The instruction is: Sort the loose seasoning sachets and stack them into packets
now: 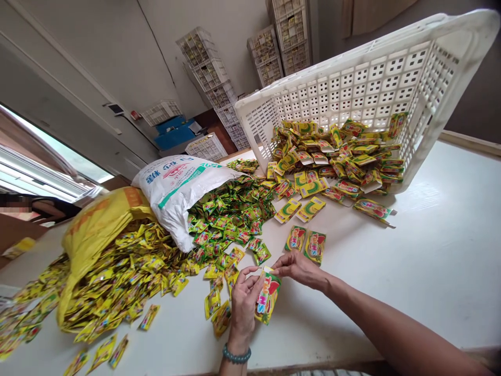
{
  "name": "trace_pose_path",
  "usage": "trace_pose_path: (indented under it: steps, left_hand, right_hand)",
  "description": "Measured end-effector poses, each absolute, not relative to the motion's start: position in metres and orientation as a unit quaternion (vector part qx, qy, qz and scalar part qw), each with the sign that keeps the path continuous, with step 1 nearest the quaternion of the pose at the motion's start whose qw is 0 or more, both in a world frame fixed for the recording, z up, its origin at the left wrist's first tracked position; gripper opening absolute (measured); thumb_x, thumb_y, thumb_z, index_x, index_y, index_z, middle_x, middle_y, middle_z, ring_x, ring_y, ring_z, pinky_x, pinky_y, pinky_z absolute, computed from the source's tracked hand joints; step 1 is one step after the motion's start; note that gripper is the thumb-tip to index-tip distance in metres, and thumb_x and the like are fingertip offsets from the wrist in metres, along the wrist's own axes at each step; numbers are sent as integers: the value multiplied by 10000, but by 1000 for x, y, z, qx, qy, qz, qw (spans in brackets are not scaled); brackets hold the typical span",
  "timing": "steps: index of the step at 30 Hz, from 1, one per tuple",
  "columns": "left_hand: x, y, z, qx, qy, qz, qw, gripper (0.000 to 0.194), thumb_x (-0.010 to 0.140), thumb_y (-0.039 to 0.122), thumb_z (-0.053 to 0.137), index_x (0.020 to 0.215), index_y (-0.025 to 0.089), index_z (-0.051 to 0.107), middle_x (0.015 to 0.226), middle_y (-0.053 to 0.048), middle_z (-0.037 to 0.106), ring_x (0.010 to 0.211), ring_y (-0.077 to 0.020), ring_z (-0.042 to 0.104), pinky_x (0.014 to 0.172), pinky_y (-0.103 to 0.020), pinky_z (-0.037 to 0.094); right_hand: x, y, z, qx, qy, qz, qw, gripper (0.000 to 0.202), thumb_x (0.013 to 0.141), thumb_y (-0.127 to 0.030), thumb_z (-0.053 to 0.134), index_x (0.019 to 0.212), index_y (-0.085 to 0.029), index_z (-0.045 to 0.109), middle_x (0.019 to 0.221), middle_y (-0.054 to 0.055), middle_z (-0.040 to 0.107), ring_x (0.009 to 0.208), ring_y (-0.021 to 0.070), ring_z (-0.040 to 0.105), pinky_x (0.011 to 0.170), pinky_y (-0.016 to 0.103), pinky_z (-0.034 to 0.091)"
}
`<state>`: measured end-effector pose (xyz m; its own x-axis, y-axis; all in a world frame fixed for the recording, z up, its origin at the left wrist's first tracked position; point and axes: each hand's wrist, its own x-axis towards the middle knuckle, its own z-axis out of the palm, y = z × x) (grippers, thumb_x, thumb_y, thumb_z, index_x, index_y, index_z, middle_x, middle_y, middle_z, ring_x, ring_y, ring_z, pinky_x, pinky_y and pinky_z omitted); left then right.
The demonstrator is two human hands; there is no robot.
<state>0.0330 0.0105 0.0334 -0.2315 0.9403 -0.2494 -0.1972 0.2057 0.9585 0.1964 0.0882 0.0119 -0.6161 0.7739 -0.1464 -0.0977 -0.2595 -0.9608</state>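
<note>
A small green and yellow candy box (267,298), printed with fruit and bright letters, is held between both hands above the white table (430,261). My left hand (246,297), with a beaded bracelet at the wrist, grips the box along its left side. The fingers of my right hand (299,267) pinch the white flap at its top end. Just beyond my right hand lie two similar boxes (315,246), flat on the table. Loose yellow candy packets (213,302) lie left of my left hand, and green candy packets (235,219) are heaped farther back.
A white plastic basket (352,94), tipped on its side, spills many candy boxes (332,151) onto the table. A white sack (176,183) and a yellow sack (94,230) lie open at left, packets pouring out. Stacked crates (219,83) stand behind; a person (58,208) is at far left.
</note>
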Motion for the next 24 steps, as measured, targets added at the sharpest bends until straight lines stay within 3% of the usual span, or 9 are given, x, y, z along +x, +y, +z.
trace_pose_path:
  steps: [3,7,14,19,22,24]
  left_hand:
    - [33,11,32,325,574,550,511,457,687,360,779,1022,197,513,669,4,698,561,-152,642,564,-248,497]
    - [28,12,33,332,577,550,505,437,698,369,770,1025,206,530,701,-7,712,612,-171,658,596,-259,489]
    - [28,6,29,315,576,552,514,505,677,349,764,1079,216,490,614,37,656,564,-147,608,569,-231,446]
    - [27,2,11,410,626,414,518,356,773,362,653,1071,192,558,567,27,623,513,-158,587,507,-239,422]
    - [20,15,8,526,669,359,382,294,767,325,652,1033,200,655,780,-76,722,743,-238,668,706,-341,506]
    - [15,32,8,570,680,372,272,322,720,258,678,1040,226,685,1044,-122,720,1033,-305,628,942,-437,448]
  right_hand:
    - [197,85,18,-300,-556,713,303,321,735,-472,703,782,-163,777,737,32,711,693,169,573,684,284,423]
    - [190,73,24,-296,-665,584,360,368,816,-523,622,771,-194,780,759,49,695,776,197,579,746,303,420]
    - [172,60,13,-322,-681,528,391,423,882,-557,529,1069,-232,726,1005,82,714,942,221,600,806,322,436]
    - [176,72,-3,-337,-765,446,319,531,947,-508,410,669,-180,720,678,75,685,735,205,599,751,334,434]
    - [179,78,-13,-387,-770,385,329,393,946,-407,426,908,-158,728,880,122,716,826,237,626,781,359,458]
    - [180,80,-19,-411,-756,368,353,339,936,-338,430,1066,-158,687,993,136,708,909,249,630,816,372,475]
